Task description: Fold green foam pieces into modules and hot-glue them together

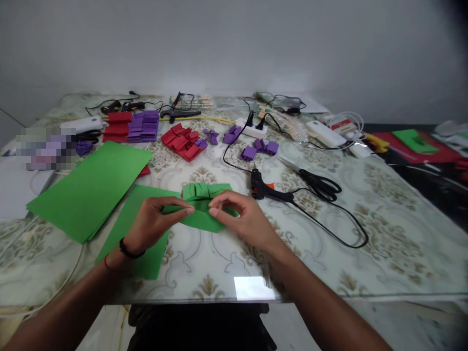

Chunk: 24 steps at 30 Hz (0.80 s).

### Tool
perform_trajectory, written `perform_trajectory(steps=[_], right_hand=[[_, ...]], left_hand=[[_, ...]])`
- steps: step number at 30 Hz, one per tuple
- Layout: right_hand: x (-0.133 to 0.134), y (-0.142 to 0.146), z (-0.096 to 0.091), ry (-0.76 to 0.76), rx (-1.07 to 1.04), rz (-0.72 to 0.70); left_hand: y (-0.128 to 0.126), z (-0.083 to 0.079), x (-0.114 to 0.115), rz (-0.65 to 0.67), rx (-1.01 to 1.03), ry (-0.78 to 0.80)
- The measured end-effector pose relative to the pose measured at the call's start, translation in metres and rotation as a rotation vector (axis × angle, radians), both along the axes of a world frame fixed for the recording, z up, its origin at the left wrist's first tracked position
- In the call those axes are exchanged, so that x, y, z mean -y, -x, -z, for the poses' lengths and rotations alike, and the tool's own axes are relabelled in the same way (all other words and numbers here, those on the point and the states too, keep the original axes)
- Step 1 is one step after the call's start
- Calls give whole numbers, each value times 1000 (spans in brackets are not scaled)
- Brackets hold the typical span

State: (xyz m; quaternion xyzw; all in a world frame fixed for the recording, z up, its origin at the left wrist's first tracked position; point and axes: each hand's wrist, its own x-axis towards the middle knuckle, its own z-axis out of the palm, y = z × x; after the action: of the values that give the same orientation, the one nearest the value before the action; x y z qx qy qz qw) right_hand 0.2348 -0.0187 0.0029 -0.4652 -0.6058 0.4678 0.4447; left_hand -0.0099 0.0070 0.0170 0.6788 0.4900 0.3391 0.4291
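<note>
My left hand (157, 222) and my right hand (241, 217) meet over the middle of the table, each pinching an edge of a green paper piece (201, 219) held just above the tabletop. Behind that piece lie several small folded green paper pieces (204, 190). A green sheet (146, 243) lies under my left wrist, which wears a dark band.
A stack of green sheets (91, 187) lies to the left. Further back are folded red paper pieces (181, 141) and purple pieces (144, 126). To my right lie a black glue gun (265, 189) with its cord and scissors (318, 184). A power strip (250, 129) and cables crowd the far edge.
</note>
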Motion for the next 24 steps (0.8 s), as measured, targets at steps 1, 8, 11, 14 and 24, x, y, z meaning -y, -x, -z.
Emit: perform_trajectory(steps=[1, 8, 11, 14, 24], right_hand=[[2, 4, 0, -15, 25, -21], [9, 12, -2, -79, 68, -85], [10, 13, -3, -126, 89, -87], [11, 14, -3, -161, 105, -89], [9, 5, -7, -138, 97, -78]], left_hand=[[-3, 1, 3, 26, -8, 6], [-15, 11, 15, 100, 15, -26], [-17, 12, 17, 93, 41, -52], [-18, 12, 19, 82, 49, -79], [-4, -3, 12, -26, 60, -97]])
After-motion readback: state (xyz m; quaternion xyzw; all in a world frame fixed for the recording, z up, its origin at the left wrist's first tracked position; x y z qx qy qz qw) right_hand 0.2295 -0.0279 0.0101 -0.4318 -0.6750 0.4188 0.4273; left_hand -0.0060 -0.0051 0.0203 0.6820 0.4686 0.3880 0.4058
